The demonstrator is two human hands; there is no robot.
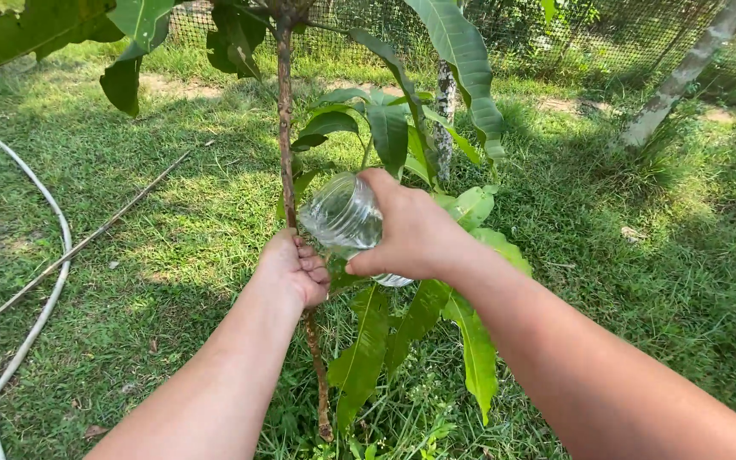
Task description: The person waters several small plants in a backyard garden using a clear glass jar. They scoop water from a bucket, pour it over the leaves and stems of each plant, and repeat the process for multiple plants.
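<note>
A thin brown stem (284, 128) of a young tree rises from the grass, with large green leaves (389, 132) around it. My left hand (294, 271) is wrapped around the stem at mid-height. My right hand (411, 234) grips a clear plastic bottle (344, 215), tilted on its side with its mouth pointing left toward the stem, just above my left hand. The bottle's lower part is hidden behind my right hand.
A white hose (48, 281) curves across the grass at the left, beside a thin dry stick (87, 240). A pale tree trunk (679, 81) leans at the upper right, and a mesh fence (606, 34) runs along the back.
</note>
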